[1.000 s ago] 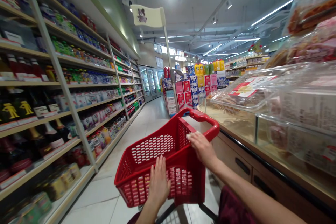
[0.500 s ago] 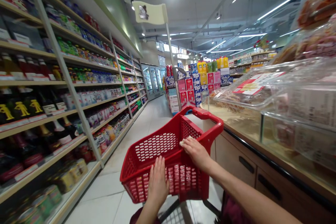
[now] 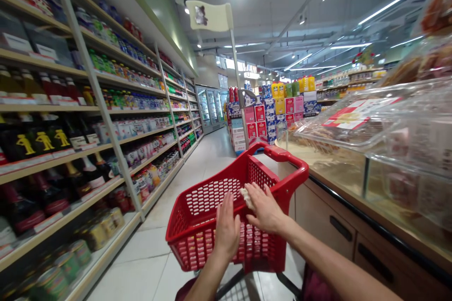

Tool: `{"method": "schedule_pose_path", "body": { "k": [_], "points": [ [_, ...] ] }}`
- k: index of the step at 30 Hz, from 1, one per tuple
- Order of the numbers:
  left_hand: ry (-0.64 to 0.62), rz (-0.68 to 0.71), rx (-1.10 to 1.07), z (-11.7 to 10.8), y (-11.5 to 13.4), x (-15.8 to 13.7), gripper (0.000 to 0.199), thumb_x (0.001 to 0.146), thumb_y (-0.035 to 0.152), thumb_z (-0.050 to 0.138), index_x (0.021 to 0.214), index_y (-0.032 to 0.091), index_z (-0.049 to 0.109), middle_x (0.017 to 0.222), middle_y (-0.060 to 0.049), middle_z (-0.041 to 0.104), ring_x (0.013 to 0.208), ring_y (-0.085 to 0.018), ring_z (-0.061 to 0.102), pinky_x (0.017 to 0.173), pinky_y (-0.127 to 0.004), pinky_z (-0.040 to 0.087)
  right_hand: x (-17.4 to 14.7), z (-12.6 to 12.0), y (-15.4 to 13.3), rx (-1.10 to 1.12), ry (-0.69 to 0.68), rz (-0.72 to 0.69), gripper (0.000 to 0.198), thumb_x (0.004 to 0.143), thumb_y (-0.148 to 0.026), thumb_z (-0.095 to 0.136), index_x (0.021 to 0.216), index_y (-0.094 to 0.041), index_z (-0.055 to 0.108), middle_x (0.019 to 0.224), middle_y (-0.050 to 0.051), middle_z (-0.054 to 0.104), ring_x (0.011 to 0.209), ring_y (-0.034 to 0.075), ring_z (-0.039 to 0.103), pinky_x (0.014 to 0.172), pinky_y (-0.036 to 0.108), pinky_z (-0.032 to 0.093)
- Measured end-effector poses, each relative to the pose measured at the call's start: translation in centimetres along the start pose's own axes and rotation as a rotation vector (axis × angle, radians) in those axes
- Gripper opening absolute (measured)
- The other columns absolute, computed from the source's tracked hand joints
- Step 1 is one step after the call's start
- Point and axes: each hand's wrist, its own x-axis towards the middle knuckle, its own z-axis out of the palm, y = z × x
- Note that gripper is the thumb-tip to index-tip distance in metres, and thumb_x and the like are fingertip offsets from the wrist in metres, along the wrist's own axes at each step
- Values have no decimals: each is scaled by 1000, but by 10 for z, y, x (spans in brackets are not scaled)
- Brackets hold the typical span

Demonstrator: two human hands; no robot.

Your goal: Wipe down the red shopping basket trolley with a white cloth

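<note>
A red plastic shopping cart (image 3: 201,244) with a perforated basket stands right in front of me. My left hand (image 3: 227,230) is at the basket's near side, fingers straight and nearly together, with nothing in it. Whether it touches the rim I cannot tell. Close by on the right, my right hand (image 3: 263,207) is over the near rim below the handle (image 3: 296,169). Under its fingers is a crumpled white wad (image 3: 247,197) that looks like tissue. The fingers partly hide the wad.
Shelves of bottles and cans (image 3: 141,117) line the left side. To the right is a wooden counter (image 3: 328,197) with clear plastic food packs (image 3: 356,115). Stacked drink cartons (image 3: 256,122) and a signpost (image 3: 237,70) stand ahead beside the tiled aisle (image 3: 208,146).
My left hand has moved up and rightward, closer to my right hand. The right hand's fingers are more spread, still over the white wad. The whole view has shifted slightly right.
</note>
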Motion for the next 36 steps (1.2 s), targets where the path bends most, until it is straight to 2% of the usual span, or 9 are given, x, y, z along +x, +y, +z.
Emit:
{"method": "schedule_pose_path", "body": {
  "k": [5, 8, 11, 15, 19, 23, 28, 33, 36],
  "points": [
    [-254, 9, -39, 27, 47, 38, 51, 79, 27, 37, 128, 15, 32, 136, -10, 35, 127, -23, 26, 103, -48, 23, -15, -24, 40, -106, -60, 20, 72, 64, -35, 46, 131, -10, 33, 136, 13, 32, 128, 30, 19, 102, 52, 1],
    [-285, -12, 11, 47, 57, 47, 53, 75, 26, 42, 125, 11, 36, 133, -11, 39, 126, -24, 28, 103, -45, 24, -20, -26, 53, -147, -41, 0, 66, 64, -32, 48, 126, -13, 40, 133, 12, 38, 125, 29, 25, 102, 51, 2],
    [-223, 16, 75, 46, 47, 45, 48, 75, 25, 43, 122, 16, 41, 134, -9, 38, 126, -23, 27, 105, -45, 21, -17, -27, 58, -143, 18, 14, 58, 67, -30, 47, 123, -15, 44, 127, 11, 46, 120, 28, 34, 100, 53, 7],
    [-150, -92, 210, 14, 10, 29, 39, 76, 26, 43, 114, 23, 49, 131, -8, 39, 123, -25, 28, 103, -51, 17, -9, -32, 60, -129, 85, 53, 43, 74, -27, 43, 116, -20, 50, 111, 9, 59, 106, 25, 48, 97, 53, 14],
    [-139, -246, 198, -12, -16, 12, 38, 79, 24, 37, 115, 19, 48, 108, -10, 52, 103, -22, 45, 91, -44, 35, -7, -27, 54, -149, 154, 61, 36, 75, -28, 45, 109, -19, 55, 106, 10, 60, 102, 25, 49, 96, 51, 17],
    [-120, -234, 59, -1, -2, 14, 39, 78, 16, 32, 114, 15, 47, 100, -8, 56, 94, -17, 49, 84, -32, 41, -12, -19, 39, -165, 219, 46, 34, 75, -27, 47, 105, -19, 58, 104, 9, 60, 101, 25, 48, 97, 48, 15],
    [-95, -136, 88, 18, 12, 17, 30, 79, 26, 40, 106, 21, 50, 101, -5, 57, 96, -18, 49, 87, -35, 40, -17, -16, 37, -164, 270, 13, 29, 76, -23, 45, 101, -20, 60, 102, 7, 61, 100, 24, 49, 97, 44, 18],
    [-71, -115, 170, -11, -65, -21, 33, 76, 13, 37, 104, 16, 52, 117, -10, 50, 111, -21, 43, 95, -40, 38, -21, -15, 45, -149, 308, -28, 29, 78, -21, 42, 101, -21, 61, 105, 5, 62, 100, 21, 50, 98, 41, 19],
    [158, -247, 265, -40, -121, -43, 39, 72, 6, 31, 101, 17, 54, 114, -9, 51, 110, -21, 45, 94, -43, 39, -22, -14, 42, -138, 327, -8, 28, 78, -22, 43, 99, -21, 62, 103, 5, 62, 100, 22, 50, 98, 41, 18]
  ]
}}
